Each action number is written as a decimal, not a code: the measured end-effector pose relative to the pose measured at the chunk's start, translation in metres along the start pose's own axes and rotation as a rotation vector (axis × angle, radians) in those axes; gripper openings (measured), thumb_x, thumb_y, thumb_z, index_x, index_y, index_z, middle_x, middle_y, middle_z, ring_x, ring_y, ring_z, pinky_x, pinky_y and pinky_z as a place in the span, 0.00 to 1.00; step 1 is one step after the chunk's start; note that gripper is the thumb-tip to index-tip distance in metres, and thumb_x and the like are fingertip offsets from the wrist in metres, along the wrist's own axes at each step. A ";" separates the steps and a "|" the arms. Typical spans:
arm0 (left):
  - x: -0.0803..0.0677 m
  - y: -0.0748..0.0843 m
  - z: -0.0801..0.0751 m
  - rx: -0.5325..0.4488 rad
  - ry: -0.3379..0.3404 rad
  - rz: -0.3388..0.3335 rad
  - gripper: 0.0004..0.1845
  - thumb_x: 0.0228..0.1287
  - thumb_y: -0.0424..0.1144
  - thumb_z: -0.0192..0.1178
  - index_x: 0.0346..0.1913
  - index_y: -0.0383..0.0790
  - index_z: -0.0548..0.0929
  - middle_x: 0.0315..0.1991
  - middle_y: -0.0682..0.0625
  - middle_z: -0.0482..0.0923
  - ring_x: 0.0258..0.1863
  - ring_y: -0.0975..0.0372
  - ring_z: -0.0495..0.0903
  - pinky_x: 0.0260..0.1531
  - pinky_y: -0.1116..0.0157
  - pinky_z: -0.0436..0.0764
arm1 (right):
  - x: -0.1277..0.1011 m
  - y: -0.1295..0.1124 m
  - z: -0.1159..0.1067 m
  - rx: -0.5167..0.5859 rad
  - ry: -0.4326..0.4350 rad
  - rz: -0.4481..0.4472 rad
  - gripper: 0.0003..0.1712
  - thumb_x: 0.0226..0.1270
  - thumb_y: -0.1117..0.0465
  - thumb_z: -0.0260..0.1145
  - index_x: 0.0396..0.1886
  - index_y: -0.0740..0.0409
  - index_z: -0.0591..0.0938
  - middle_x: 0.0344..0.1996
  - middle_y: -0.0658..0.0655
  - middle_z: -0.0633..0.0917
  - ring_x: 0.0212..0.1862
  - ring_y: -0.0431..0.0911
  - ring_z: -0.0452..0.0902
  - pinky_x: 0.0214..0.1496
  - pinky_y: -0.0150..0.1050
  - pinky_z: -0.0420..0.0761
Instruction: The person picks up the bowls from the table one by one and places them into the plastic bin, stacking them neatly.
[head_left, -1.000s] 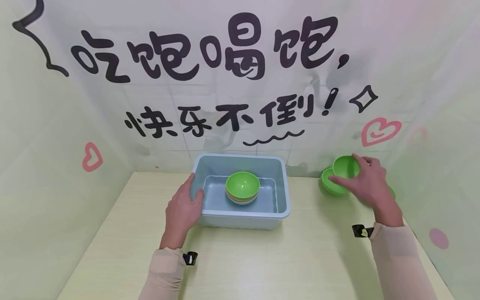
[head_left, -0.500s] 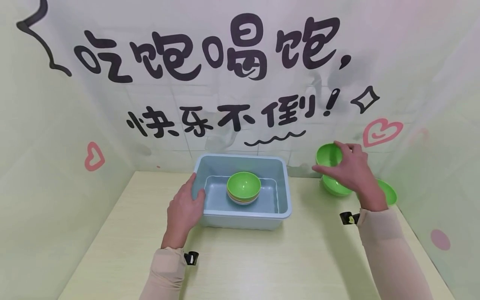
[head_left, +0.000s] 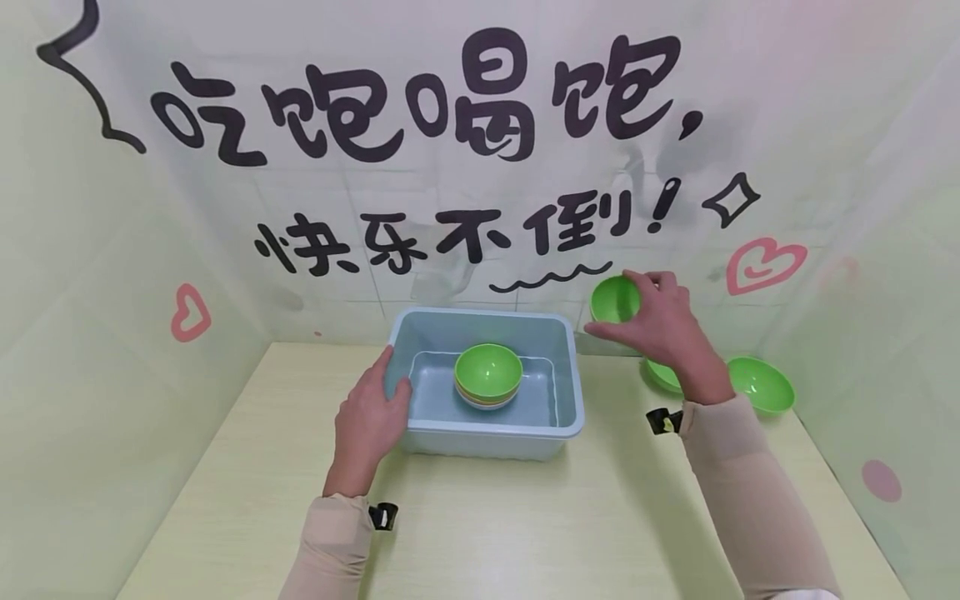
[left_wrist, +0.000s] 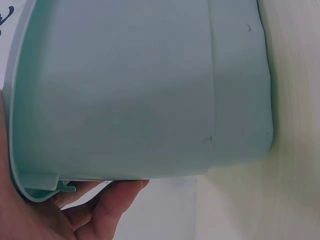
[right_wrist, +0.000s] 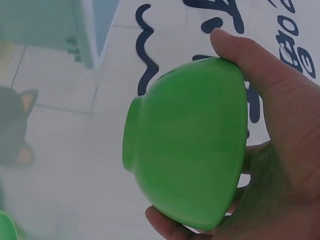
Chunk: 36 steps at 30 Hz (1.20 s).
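Note:
My right hand (head_left: 660, 325) pinches a green bowl (right_wrist: 187, 142) between thumb and fingers, in the air just right of the tub. The wrist view has the bowl's outside and foot ring facing left, the thumb on one edge of the rim and fingertips on the opposite edge. My left hand (head_left: 371, 417) grips the left rim of the light-blue plastic tub (head_left: 487, 431), thumb inside; in the left wrist view fingers (left_wrist: 112, 207) bend around the tub's side. Within the tub stands a stack of bowls, with a green bowl (head_left: 488, 372) on top and paler rims beneath.
Behind my right forearm a green bowl (head_left: 663, 377) is partly hidden. Another green bowl (head_left: 763, 385) stands at the table's right edge, by the side sheet. The pale wood table (head_left: 525, 533) meets a printed white backdrop (head_left: 450, 183) behind the tub.
My right hand has carried the green bowl leftward and a little up, away from the other green bowls towards the tub. The left hand keeps its hold on the tub's rim.

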<state>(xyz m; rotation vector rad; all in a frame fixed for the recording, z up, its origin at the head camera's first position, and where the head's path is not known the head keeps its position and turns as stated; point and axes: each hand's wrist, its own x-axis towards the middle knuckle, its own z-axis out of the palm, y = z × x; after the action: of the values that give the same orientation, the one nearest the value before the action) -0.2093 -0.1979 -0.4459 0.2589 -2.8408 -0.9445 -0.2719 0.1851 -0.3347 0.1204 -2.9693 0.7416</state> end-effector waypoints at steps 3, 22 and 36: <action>0.000 0.000 0.000 -0.002 -0.009 -0.007 0.35 0.75 0.56 0.42 0.81 0.52 0.57 0.75 0.40 0.68 0.67 0.35 0.74 0.54 0.34 0.77 | 0.004 -0.010 0.002 0.004 -0.011 -0.013 0.62 0.52 0.32 0.75 0.80 0.54 0.60 0.73 0.73 0.59 0.72 0.71 0.54 0.62 0.69 0.74; -0.001 0.001 0.000 -0.003 -0.013 -0.010 0.34 0.76 0.55 0.43 0.81 0.52 0.57 0.76 0.40 0.66 0.68 0.36 0.73 0.55 0.33 0.76 | 0.031 -0.047 0.026 0.098 -0.112 -0.095 0.61 0.51 0.31 0.75 0.80 0.51 0.61 0.74 0.68 0.59 0.73 0.66 0.56 0.68 0.66 0.71; 0.000 0.001 0.000 0.004 -0.005 -0.006 0.34 0.76 0.54 0.44 0.81 0.51 0.57 0.76 0.39 0.67 0.69 0.36 0.73 0.55 0.33 0.76 | 0.044 -0.066 0.051 0.120 -0.173 -0.179 0.61 0.47 0.32 0.77 0.78 0.50 0.65 0.71 0.65 0.62 0.70 0.62 0.56 0.66 0.60 0.74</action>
<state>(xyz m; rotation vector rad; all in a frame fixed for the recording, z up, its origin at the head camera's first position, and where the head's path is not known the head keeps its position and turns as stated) -0.2094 -0.1972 -0.4459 0.2657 -2.8484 -0.9419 -0.3119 0.1006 -0.3446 0.4736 -3.0171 0.9282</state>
